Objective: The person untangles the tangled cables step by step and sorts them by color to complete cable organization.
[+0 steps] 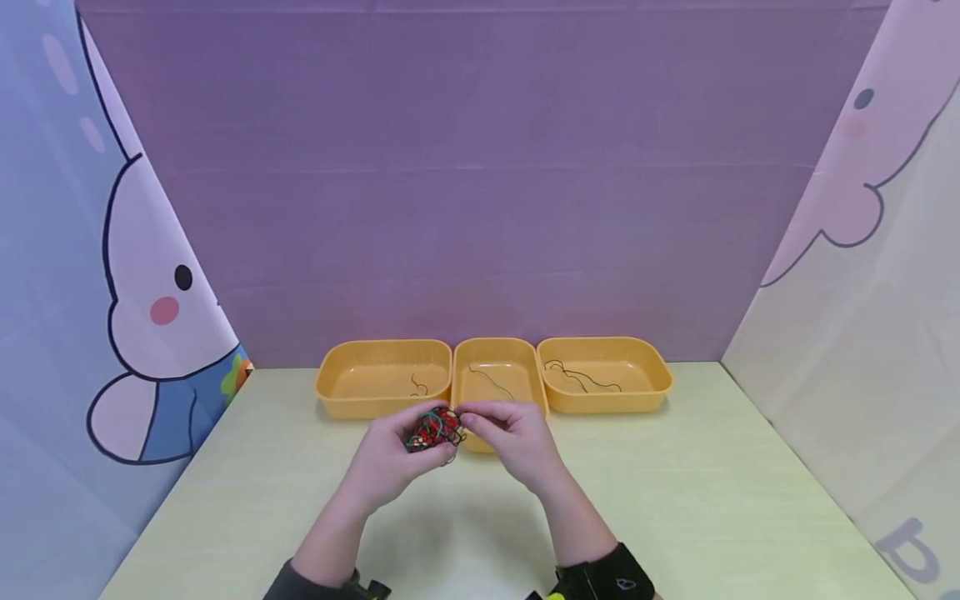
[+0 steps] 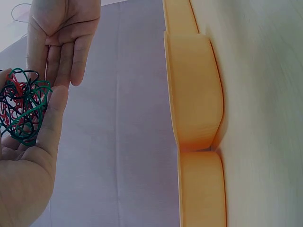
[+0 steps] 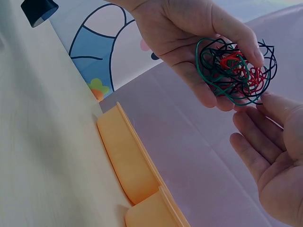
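A tangled ball of thin red, green and black wires (image 1: 435,428) is gripped in my left hand (image 1: 386,458), raised over the table. The left thumb lies across its near side and the fingers support it from behind. My right hand (image 1: 517,442) meets the ball at its right edge, thumb and index fingertip pinching at a black strand there. In the right wrist view the other right fingers (image 3: 258,137) extend loosely below the tangle (image 3: 236,71). The left wrist view also has the tangle (image 2: 23,106) between the left thumb and fingers.
Three yellow trays stand side by side at the table's back. The left tray (image 1: 375,407) holds short red wire pieces, the middle tray (image 1: 498,350) a thin greenish wire, and the right tray (image 1: 607,403) dark wires. A purple backdrop (image 1: 480,208) rises behind them.
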